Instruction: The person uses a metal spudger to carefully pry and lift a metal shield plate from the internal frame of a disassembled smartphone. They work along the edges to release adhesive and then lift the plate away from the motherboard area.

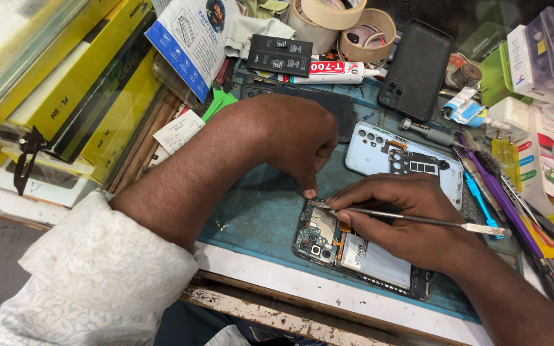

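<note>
From the head camera, one opened phone (354, 247) lies with its circuit board and battery exposed on a teal work mat (258, 211), close to the near edge of the counter (328, 295). One pale blue back cover (411, 160) rests just beyond it, and one black phone case (418, 67) lies farther back. Three rolls of tape (344, 22) are stacked at the rear, beside one white glue tube (328, 72). Tools crowd the mat's right edge and yellow boxes (91, 90) line the left, leaving only a bare patch of mat to the left of the phone. The left hand (296, 138) arches down from above, fingers curled, its thumb tip pressing the top edge of the phone. The right hand (399, 221) lies low across the phone, closed narrowly around one slim metal tool (418, 219) whose tip meets the board near that thumb.
</note>
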